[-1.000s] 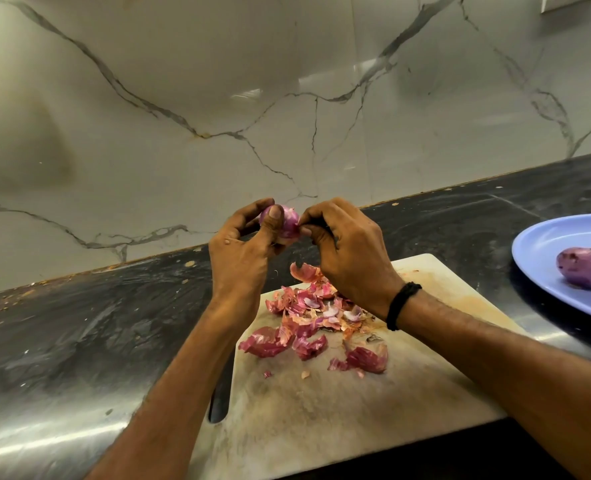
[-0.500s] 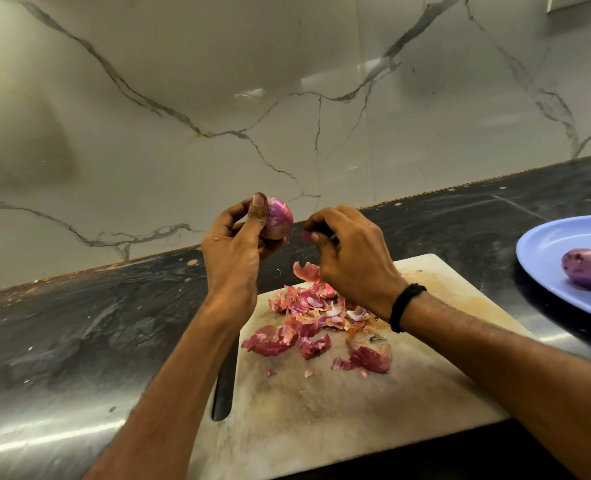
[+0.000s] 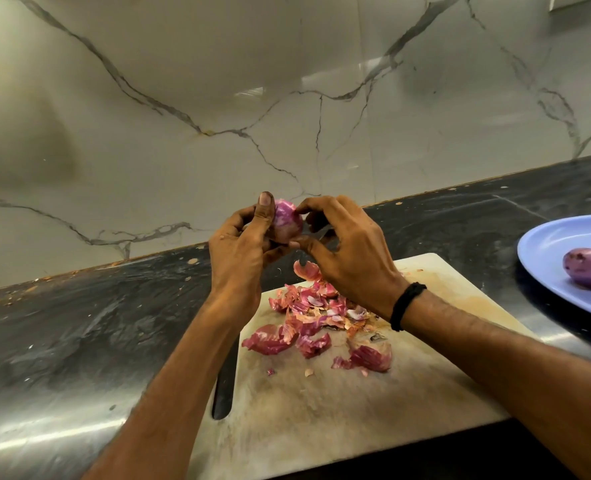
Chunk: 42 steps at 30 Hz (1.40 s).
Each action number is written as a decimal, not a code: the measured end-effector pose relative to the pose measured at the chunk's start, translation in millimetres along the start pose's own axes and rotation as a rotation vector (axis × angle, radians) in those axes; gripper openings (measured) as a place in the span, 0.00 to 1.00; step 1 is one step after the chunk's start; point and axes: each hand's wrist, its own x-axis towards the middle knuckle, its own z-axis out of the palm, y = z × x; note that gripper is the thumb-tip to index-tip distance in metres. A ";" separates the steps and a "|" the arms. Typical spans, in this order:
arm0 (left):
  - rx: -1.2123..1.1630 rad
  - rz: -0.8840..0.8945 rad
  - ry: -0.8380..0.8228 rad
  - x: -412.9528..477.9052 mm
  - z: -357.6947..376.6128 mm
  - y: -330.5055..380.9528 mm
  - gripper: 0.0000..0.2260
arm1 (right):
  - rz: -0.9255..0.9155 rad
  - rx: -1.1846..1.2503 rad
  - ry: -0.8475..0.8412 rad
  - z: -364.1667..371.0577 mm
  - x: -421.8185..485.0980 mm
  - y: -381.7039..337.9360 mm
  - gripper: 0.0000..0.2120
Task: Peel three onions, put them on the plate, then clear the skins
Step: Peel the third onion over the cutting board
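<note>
**Second onion in hand, skins not yet cleared**

On my screen I judge the task to be about at its middle. One peeled purple onion already lies on the round pale-blue plate at the right. The plate is cut by the picture's edge, so I cannot tell if another onion lies there. A small red-purple onion is in work, held up in the air above the far edge of the worn pale cutting board. Its surface looks shiny and mostly bare. I see no unpeeled onion anywhere in the view. The heap of red and papery onion skins lies on the board, so I think the clearing is not yet begun.

The left hand grips the onion from its left side. Its fingers are curled round the onion, with the thumb upright against it. The right hand has curled fingers too. Its forefinger tip touches the top of the onion and its thumb touches the lower side, so it pinches the onion, I think to pull at the remaining skin. A thin dark thing shows under the right fingers; it may be a blade, but I cannot tell.

Board and plate rest on the dark polished stone bench.
</note>
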 end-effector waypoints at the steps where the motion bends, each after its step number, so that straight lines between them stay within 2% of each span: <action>1: -0.001 -0.007 -0.006 -0.5 0.5 0.2 0.21 | -0.002 0.010 -0.002 0.1 0.2 0.3 0.19; 9: 0.004 -0.024 -0.004 -1.5 0.1 0.5 0.23 | -0.018 0.042 -0.025 -1.8 0.1 -1.2 0.19; 16: 0.043 -0.012 0.025 -2.5 0.3 0.2 0.26 | -0.109 -0.033 -0.094 -2.0 -1.0 0.4 0.22; 26: 0.072 0.016 -0.002 -4.8 0.8 0.3 0.24 | -0.137 -0.070 -0.084 -3.2 -0.5 4.4 0.16; 31: 0.067 0.024 0.027 -5.5 1.8 2.0 0.24 | -0.149 -0.098 -0.080 -1.9 -2.1 6.9 0.08; 34: 0.068 0.024 0.039 -4.8 1.8 2.7 0.23 | -0.107 -0.041 -0.056 -0.8 -1.5 5.9 0.07; 37: 0.059 -0.004 0.049 -4.9 1.5 2.2 0.20 | -0.003 0.068 -0.054 -0.6 0.6 2.0 0.15; 39: 0.061 -0.017 0.061 -5.4 1.7 2.1 0.18 | 0.076 0.134 -0.097 -1.5 1.2 -1.9 0.20; 42: 0.056 -0.034 0.062 -4.6 1.6 2.2 0.18 | 0.214 0.230 -0.186 -3.8 1.7 -5.1 0.20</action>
